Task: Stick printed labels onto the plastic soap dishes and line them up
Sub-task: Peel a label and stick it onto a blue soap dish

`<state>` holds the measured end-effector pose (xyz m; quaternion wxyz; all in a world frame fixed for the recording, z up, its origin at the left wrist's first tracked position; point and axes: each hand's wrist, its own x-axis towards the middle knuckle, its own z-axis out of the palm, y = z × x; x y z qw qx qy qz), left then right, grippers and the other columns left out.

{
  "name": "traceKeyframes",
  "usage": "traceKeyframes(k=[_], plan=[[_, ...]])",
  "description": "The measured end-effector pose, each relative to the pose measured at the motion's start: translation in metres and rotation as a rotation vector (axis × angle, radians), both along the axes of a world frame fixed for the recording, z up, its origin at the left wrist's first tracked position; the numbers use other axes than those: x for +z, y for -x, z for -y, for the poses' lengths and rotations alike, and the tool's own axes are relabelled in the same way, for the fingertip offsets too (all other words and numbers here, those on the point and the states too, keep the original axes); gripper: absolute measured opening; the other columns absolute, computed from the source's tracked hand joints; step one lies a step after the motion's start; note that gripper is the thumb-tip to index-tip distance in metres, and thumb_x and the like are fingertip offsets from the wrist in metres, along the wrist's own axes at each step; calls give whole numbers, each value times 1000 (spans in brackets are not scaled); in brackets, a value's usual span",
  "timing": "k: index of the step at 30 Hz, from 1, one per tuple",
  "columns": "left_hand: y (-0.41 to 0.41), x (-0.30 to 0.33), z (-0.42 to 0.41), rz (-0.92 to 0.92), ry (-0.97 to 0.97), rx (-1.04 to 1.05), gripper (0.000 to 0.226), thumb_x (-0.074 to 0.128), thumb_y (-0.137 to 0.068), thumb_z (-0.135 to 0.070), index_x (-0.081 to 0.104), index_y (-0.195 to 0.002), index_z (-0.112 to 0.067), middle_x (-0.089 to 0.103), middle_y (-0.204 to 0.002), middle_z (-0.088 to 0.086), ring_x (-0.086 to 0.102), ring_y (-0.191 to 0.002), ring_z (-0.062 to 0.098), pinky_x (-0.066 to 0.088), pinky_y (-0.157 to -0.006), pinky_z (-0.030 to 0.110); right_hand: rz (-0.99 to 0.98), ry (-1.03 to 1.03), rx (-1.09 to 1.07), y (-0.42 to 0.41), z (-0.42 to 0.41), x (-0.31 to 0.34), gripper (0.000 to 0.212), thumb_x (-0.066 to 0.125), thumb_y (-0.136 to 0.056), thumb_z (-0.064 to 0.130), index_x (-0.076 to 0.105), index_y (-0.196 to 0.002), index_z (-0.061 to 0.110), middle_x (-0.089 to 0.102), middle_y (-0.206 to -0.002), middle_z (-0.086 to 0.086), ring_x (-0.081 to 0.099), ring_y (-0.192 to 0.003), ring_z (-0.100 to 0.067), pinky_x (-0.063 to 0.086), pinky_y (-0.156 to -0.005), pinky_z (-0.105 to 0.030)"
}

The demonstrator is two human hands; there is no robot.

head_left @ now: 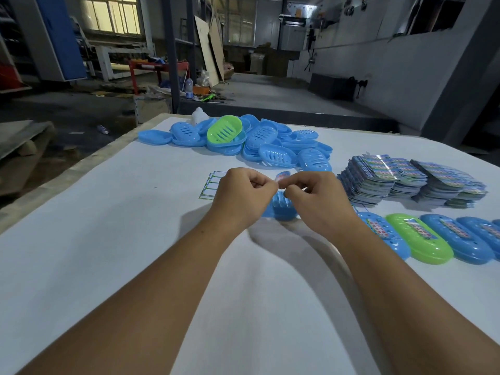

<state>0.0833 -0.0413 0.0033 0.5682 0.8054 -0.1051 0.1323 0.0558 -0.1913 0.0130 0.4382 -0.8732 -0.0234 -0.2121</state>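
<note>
Both hands are up over the middle of the white table (135, 239), fingers curled, and between them they pinch a small printed label (282, 176): the left hand (243, 189) has it from one side, the right hand (315, 194) from the other, fingertips almost meeting. Directly beneath them sits a blue soap dish (280, 208), slotted side up, resting on the table and partly hidden by the knuckles. Just behind the left hand lies a sheet of green-edged backing paper (212, 182), flat on the surface. Further back there's a loose heap of blue dishes (270, 143), with one green dish (224, 129) perched on top. Off to the right stand thick stacks of printed labels (405, 180), fanned and slightly untidy. In front of those stacks, along the right edge, a row of labelled dishes (443, 239) lies side by side, touching: blue, green, then more blue, each with a colourful label on top. Beyond the table, a dim workshop floor with a window (111, 14) glowing at the back.
</note>
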Motion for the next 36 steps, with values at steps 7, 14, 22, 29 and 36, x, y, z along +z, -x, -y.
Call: traceKeyframes(k=[7,14,22,29,36], plan=[[-3,0,-5,2,-135,-10,20,68,-83,-29,69,-65,-20,55,-46,-16,45,-44,1,33,-41,10,-11,-44,-175,-7,16,0,16,66,-84,27,75,-73,18,72,-71,5,58,-59,-7,48,-62,-28],[-7,0,-9,3,-219,-44,22,66,-87,-30,67,-66,-23,57,-49,-17,47,-49,1,41,-52,20,-34,-23,-113,-3,12,1,24,58,-79,31,72,-72,13,66,-63,0,44,-48,-4,41,-53,-25],[-9,0,-10,-1,-236,-53,20,66,-86,-30,68,-67,-24,60,-54,-13,49,-50,1,42,-52,19,-27,73,-123,-3,11,2,19,61,-80,28,71,-67,18,69,-65,8,56,-56,-6,48,-59,-28],[-11,-3,-11,14,-250,-77,21,68,-84,-37,68,-68,-23,57,-51,-17,49,-49,-1,37,-47,8,-28,82,-140,-5,10,0,26,73,-78,45,70,-64,23,67,-59,12,54,-50,-4,45,-53,-28],[-23,-4,-11,-74,-190,-60,20,73,-86,-35,70,-73,-21,70,-66,-9,59,-58,4,49,-57,22,-87,-5,-148,-11,15,-4,30,70,-81,32,66,-61,10,52,-45,6,39,-39,-6,37,-52,-26]])
